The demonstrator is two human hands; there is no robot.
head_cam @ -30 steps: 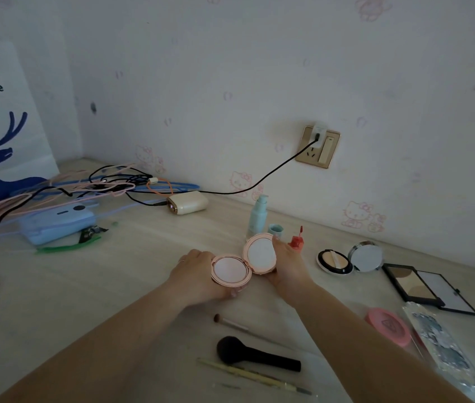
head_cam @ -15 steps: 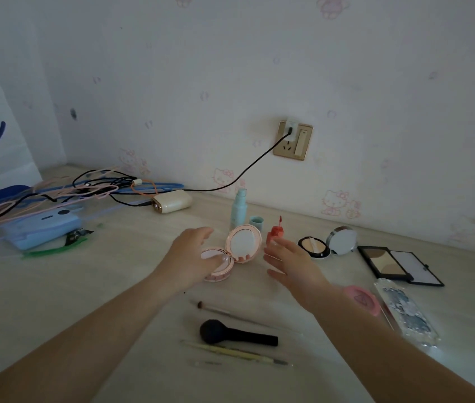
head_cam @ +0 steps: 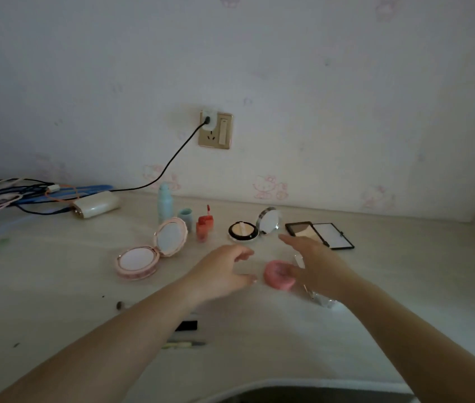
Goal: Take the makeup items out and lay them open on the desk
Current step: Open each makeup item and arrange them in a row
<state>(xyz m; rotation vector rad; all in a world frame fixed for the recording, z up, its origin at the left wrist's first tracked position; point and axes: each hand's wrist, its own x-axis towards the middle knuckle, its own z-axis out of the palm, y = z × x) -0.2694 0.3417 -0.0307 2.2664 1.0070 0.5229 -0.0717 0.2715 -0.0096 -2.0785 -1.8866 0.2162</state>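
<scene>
1. A pink compact [head_cam: 150, 248] is lying open on the desk [head_cam: 56, 286], lid up.
2. The left hand [head_cam: 224, 270] is hovering just left of a pink case [head_cam: 278, 276], fingers loosely spread, holding nothing.
3. The right hand [head_cam: 315, 266] is reaching over the case's right side; fingers look relaxed, though blur makes contact uncertain.
4. A round compact [head_cam: 243, 231] and a black palette [head_cam: 319, 234] are lying open behind.
</scene>
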